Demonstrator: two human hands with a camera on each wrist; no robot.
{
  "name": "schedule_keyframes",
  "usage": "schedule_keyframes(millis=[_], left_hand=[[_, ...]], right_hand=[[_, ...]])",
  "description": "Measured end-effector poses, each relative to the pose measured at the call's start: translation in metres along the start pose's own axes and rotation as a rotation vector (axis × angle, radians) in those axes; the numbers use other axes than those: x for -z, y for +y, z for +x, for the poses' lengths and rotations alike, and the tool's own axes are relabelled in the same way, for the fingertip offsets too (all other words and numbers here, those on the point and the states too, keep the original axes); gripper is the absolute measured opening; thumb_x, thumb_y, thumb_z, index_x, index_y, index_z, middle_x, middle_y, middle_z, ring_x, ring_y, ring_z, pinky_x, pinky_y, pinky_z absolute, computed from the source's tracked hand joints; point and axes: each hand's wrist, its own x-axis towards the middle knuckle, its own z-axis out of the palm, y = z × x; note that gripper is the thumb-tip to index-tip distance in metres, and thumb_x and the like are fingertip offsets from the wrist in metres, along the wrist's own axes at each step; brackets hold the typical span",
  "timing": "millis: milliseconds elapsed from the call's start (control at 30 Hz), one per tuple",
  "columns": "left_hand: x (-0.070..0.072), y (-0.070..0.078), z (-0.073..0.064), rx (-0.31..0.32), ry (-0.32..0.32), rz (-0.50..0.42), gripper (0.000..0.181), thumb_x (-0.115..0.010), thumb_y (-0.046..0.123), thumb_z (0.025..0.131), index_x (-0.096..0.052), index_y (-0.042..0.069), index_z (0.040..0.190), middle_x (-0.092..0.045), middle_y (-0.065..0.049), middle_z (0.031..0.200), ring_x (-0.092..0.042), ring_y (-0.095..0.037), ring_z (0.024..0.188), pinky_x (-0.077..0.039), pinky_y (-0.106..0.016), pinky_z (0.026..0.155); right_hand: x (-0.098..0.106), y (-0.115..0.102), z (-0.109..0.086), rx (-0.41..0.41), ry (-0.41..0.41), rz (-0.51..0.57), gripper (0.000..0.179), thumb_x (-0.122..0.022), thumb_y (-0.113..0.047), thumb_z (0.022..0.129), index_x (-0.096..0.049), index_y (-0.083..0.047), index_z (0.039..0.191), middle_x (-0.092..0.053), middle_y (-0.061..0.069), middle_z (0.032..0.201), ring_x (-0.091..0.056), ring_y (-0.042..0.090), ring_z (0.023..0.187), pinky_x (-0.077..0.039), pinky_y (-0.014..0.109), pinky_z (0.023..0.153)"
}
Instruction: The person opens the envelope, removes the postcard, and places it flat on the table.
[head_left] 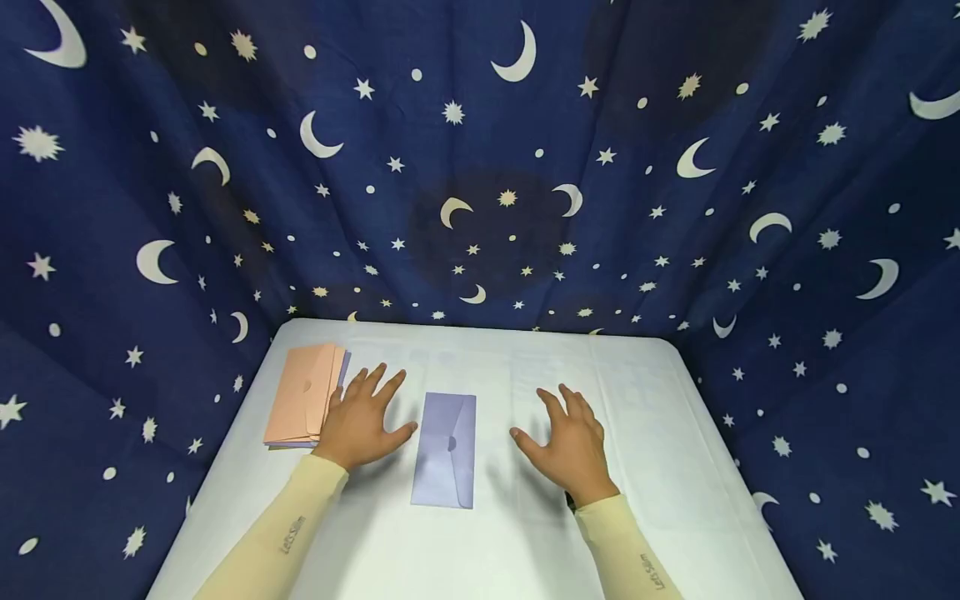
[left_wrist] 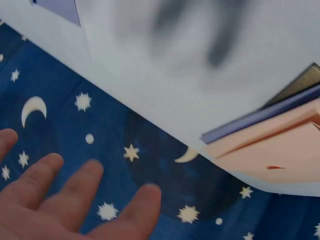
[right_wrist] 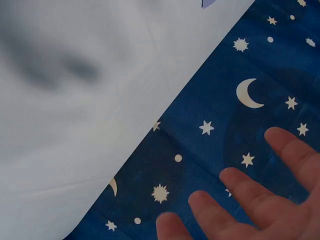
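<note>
A lavender envelope (head_left: 438, 450) lies upright in line with the person, near the middle of the white table, its flap along the right side. Left of it the left hand (head_left: 362, 427) hovers with fingers spread, holding nothing; its thumb points toward the envelope. That hand partly overlaps a stack of envelopes (head_left: 303, 392) in the head view, peach on top with lavender ones beneath. To the right of the single envelope, the right hand (head_left: 572, 446) is also held over the table, fingers apart and nothing in it. Both wrist views show spread fingers (left_wrist: 137, 212) and shadows on the tabletop.
The white table (head_left: 675, 500) has rounded far corners. A dark blue curtain (head_left: 480, 167) with moons and stars encloses its back and both sides. In the left wrist view, a brownish-gold edge (left_wrist: 300, 85) shows at the bottom of the envelope stack.
</note>
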Motion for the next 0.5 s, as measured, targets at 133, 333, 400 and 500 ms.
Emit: schedule_keyframes(millis=[133, 333, 400, 500], left_hand=[[-0.010, 0.006, 0.005, -0.033, -0.070, 0.003, 0.095, -0.066, 0.078, 0.083, -0.041, 0.035, 0.164, -0.032, -0.009, 0.170, -0.039, -0.042, 0.149, -0.032, -0.080, 0.107], [-0.026, 0.019, 0.013, -0.065, -0.208, 0.027, 0.099, -0.070, 0.080, 0.078, -0.042, 0.037, 0.163, -0.032, -0.009, 0.171, -0.038, -0.045, 0.150, -0.033, -0.085, 0.101], [-0.031, 0.021, 0.015, -0.053, -0.251, 0.032, 0.100, -0.072, 0.080, 0.076, -0.043, 0.038, 0.162, -0.033, -0.009, 0.170, -0.036, -0.046, 0.150, -0.033, -0.086, 0.100], [-0.035, 0.025, 0.020, -0.050, -0.296, 0.028, 0.102, -0.076, 0.080, 0.073, -0.047, 0.037, 0.160, -0.035, -0.010, 0.169, -0.036, -0.049, 0.150, -0.033, -0.087, 0.098]], right_hand=[[-0.007, -0.006, 0.002, 0.012, -0.015, 0.001, 0.084, -0.077, -0.065, 0.085, -0.056, -0.019, 0.152, -0.041, 0.020, 0.162, -0.035, 0.049, 0.148, -0.036, 0.074, 0.105], [-0.019, -0.016, 0.004, 0.051, -0.056, 0.027, 0.084, -0.078, -0.062, 0.086, -0.055, -0.019, 0.153, -0.040, 0.022, 0.162, -0.042, 0.047, 0.144, -0.046, 0.070, 0.099], [-0.024, -0.020, 0.004, 0.062, -0.081, 0.038, 0.084, -0.080, -0.060, 0.086, -0.054, -0.019, 0.154, -0.040, 0.023, 0.162, -0.045, 0.049, 0.141, -0.048, 0.067, 0.099], [-0.031, -0.022, 0.003, 0.068, -0.124, 0.044, 0.085, -0.082, -0.058, 0.085, -0.053, -0.019, 0.156, -0.039, 0.023, 0.162, -0.050, 0.050, 0.136, -0.051, 0.063, 0.100]])
